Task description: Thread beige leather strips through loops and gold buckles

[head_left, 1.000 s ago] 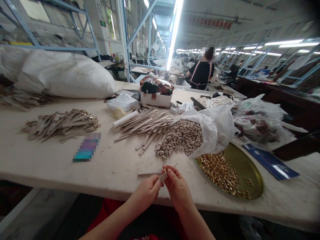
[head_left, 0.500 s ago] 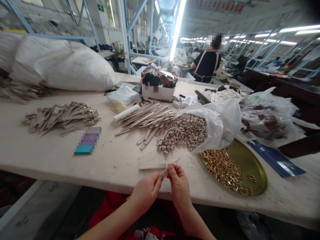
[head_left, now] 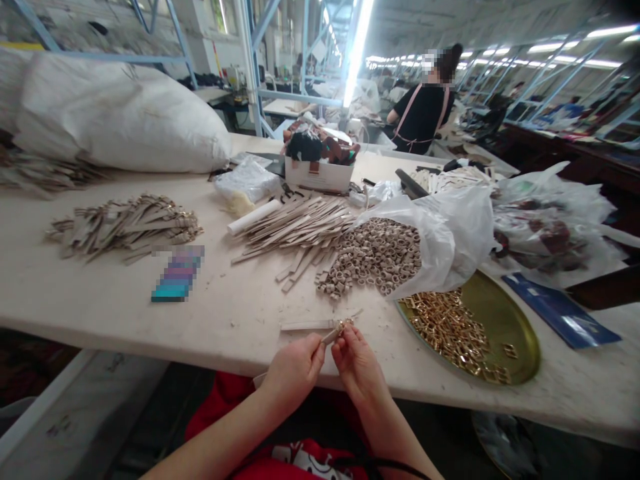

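My left hand (head_left: 296, 365) pinches a narrow beige strap (head_left: 330, 336) near the table's front edge. At the strap's far end, my right hand (head_left: 359, 360) closes its thumb and fingertips on a small gold buckle (head_left: 343, 325), partly hidden by the fingers. Just beyond the hands another beige strap (head_left: 306, 326) lies flat. Ahead is a heap of small beige loops (head_left: 377, 257), spilling from a clear plastic bag (head_left: 445, 227). A fan of loose straps (head_left: 300, 227) lies beside it. To the right, gold buckles (head_left: 445, 327) fill part of a round brass-coloured tray (head_left: 515, 333).
Straps with gold buckles (head_left: 130, 227) are piled at the left, near a blurred coloured card (head_left: 179, 275). Behind stand a white box (head_left: 320, 175) of scraps and a big white sack (head_left: 120, 120). A blue flat packet (head_left: 560, 310) lies right. A person (head_left: 423, 110) works farther back.
My right fingers have shifted slightly around the buckle, and more of its gold shows. The left hand keeps its hold on the strap. The whole view has tilted a little.
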Available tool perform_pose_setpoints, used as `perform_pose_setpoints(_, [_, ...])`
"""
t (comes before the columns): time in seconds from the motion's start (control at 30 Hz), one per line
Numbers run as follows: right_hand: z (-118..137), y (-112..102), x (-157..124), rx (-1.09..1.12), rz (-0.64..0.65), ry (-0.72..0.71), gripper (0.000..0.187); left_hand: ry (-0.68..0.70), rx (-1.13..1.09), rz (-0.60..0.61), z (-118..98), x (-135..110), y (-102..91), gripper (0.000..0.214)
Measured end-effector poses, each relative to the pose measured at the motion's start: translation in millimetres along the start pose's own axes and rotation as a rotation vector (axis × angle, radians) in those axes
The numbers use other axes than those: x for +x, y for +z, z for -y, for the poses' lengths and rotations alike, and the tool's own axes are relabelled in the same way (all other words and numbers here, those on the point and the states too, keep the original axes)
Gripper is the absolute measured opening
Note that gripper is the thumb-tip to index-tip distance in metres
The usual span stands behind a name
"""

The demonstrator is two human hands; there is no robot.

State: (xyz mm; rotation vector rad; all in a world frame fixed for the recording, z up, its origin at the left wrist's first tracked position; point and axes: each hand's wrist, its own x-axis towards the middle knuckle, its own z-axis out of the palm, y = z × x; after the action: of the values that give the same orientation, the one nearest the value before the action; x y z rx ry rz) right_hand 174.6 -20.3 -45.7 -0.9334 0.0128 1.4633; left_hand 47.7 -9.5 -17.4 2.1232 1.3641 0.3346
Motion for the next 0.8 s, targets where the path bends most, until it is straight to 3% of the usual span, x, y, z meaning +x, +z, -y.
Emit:
perform_pose_setpoints(0.13, [8.4, -1.5, -1.5, -0.034, 0.044, 0.046, 0.026, 0.039, 0.023, -0.004, -2.5, -1.8, -3.6, 0.028])
perform_pose_setpoints(0.33, [-5.4, -4.1, -16.5, -0.348, 0.162, -0.193, 0.017, -0.005, -0.263, 0.053, -3.7, -3.4, -4.6, 0.024])
perform_pose_setpoints(0.47, [-14.2, -8.8, -24.8, -0.597, 0.208, -0.256, 0.017, -0.084, -0.498, 0.105, -1.9, -3.8, -1.2, 0.009])
perform_pose_setpoints(0.57, [-13.4, -9.8, -27.9, -0.626, 0.200, -0.272, 0.018, -0.139, -0.644, 0.141, -0.8, -4.6, 0.9, 0.006])
perform_pose_setpoints(0.8, [-12.3, -11.3, -27.6, -0.621, 0.224, -0.244, 0.020, -0.201, -0.830, 0.320, -0.1, -5.5, -3.8, 0.025])
